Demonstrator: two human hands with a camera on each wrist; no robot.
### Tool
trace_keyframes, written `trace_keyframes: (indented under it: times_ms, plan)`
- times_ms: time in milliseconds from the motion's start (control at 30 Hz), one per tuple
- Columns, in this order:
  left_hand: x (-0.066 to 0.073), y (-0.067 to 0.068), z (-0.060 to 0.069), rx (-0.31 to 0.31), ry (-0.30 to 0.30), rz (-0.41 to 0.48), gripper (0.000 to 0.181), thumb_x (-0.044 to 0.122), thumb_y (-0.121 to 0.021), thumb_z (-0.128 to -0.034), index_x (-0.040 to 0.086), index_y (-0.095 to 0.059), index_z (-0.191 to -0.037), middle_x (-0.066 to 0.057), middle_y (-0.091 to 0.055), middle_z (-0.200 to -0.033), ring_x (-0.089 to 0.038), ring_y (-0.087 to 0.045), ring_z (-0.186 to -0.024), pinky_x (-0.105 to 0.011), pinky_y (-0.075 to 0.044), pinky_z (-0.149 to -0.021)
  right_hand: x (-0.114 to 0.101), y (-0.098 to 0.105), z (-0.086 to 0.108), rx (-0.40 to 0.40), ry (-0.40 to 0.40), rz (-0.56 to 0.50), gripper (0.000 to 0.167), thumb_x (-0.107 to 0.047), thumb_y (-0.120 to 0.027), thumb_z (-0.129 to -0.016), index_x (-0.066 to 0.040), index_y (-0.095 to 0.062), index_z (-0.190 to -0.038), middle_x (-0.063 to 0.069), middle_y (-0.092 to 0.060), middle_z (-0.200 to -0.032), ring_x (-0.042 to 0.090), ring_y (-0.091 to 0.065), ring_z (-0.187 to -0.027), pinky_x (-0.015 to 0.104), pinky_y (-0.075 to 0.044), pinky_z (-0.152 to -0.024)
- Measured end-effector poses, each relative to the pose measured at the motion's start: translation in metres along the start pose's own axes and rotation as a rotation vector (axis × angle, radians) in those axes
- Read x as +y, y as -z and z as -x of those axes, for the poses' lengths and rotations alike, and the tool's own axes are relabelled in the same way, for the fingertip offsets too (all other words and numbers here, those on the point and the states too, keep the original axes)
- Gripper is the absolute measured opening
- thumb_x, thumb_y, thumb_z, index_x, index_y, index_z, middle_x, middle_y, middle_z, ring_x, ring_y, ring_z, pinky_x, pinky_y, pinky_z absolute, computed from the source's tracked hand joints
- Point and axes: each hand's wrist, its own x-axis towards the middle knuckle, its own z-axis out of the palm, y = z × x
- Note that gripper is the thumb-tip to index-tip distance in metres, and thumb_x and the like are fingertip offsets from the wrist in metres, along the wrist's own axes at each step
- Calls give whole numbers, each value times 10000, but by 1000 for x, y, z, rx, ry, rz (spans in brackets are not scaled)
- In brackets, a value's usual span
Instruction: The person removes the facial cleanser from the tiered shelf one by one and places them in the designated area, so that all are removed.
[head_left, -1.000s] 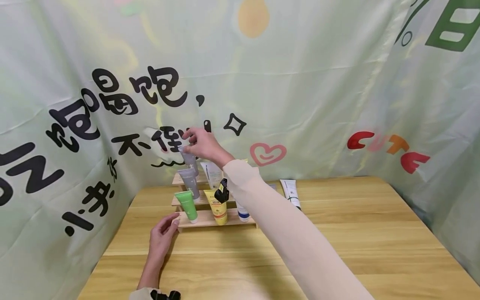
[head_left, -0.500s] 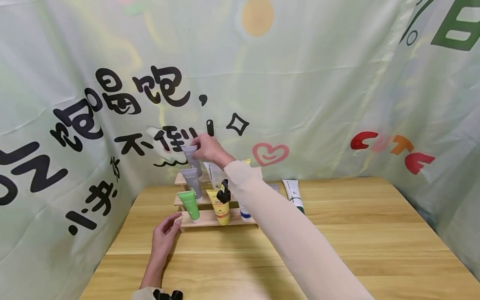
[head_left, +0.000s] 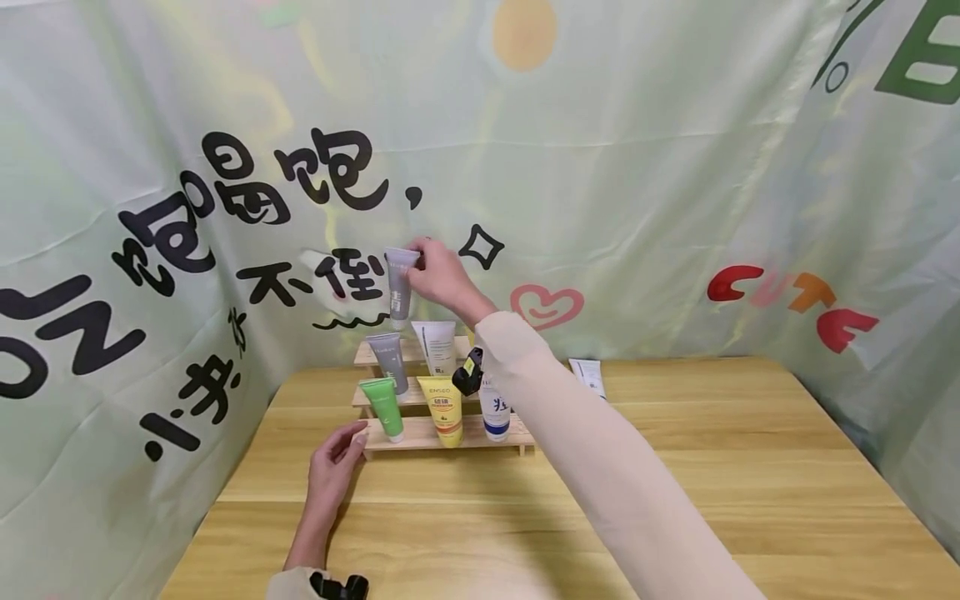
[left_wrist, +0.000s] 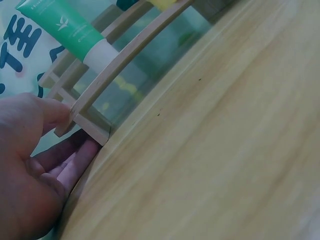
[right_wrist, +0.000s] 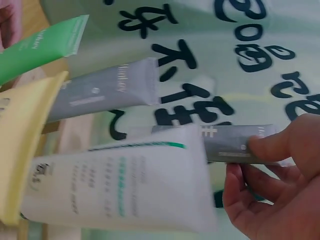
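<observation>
A grey plastic tube (head_left: 400, 292) is pinched by the right grip (head_left: 444, 273) (closed to its thickness) above the far tier of a stepped pale-wood rack (head_left: 414, 435), its near-left corner held by the left grip (head_left: 332, 460).

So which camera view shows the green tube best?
The head view: the green tube shows whole, on the front step. The left wrist view, closer, crops its top end; the right wrist view cuts off its lower end.
</observation>
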Motion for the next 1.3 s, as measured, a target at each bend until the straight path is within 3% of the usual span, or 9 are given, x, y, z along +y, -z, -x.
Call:
trace_keyframes:
  times_ms: [200,400,633,900,1000,1167,1300]
  plan:
    - [0,0,-1,4,6,-9,341,190,-655,-1030,30,-653,-1331,-142,-609,-1388,-81,-592,-1078,-144,-546,-852,-4,22,6,106,6,-151,347,-120,-638,-1023,-17,-578,-1349,161,-668,-1229,241,-638,-1083,308,-573,-861]
    - [2,-2,-2,0,11,-22,374,240,-649,-1035,36,-643,-1349,-139,-593,-1419,-143,-520,-1230,-95,-499,-898,-9,48,15,234,56,-375,290,-91,-653,-1014,20,-614,-1280,181,-708,-1174,227,-658,-996,269,-539,-761]
    - [2,-4,-1,0,4,-22,336,197,-642,-1038,35,-651,-1332,-138,-603,-1397,-123,-558,-1162,-135,-535,-874,-18,73,36,298,102,-530,288,-133,-663,-1018,17,-639,-1263,164,-709,-1148,193,-651,-953,473,-578,-888]
    - [1,-6,-1,-2,-15,-26,330,191,-641,-1038,29,-653,-1326,-149,-610,-1381,-93,-592,-1070,-150,-551,-845,-12,93,73,273,141,-593,270,-160,-642,-1033,-3,-665,-1251,123,-684,-1078,206,-633,-917,352,-603,-777]
    - [1,-6,0,-1,-10,-37,339,210,-644,-1037,34,-654,-1327,-141,-613,-1389,-81,-569,-1124,-118,-520,-878,-7,100,86,258,136,-619,294,-154,-623,-1041,27,-653,-1271,119,-671,-1066,210,-635,-904,321,-606,-770]
    - [0,-2,0,7,-20,-38,355,236,-647,-1036,33,-656,-1327,-147,-613,-1391,-67,-560,-1129,-99,-506,-881,4,112,104,230,152,-636,321,-181,-586,-1062,34,-614,-1299,139,-643,-1086,231,-659,-887,364,-629,-774]
    - [0,-2,-1,19,-45,-21,341,201,-660,-1028,4,-665,-1306,-190,-626,-1360,-29,-592,-1058,-123,-536,-846,16,118,118,192,186,-588,289,-238,-514,-1094,-38,-556,-1298,196,-620,-1102,309,-709,-836,422,-632,-733]
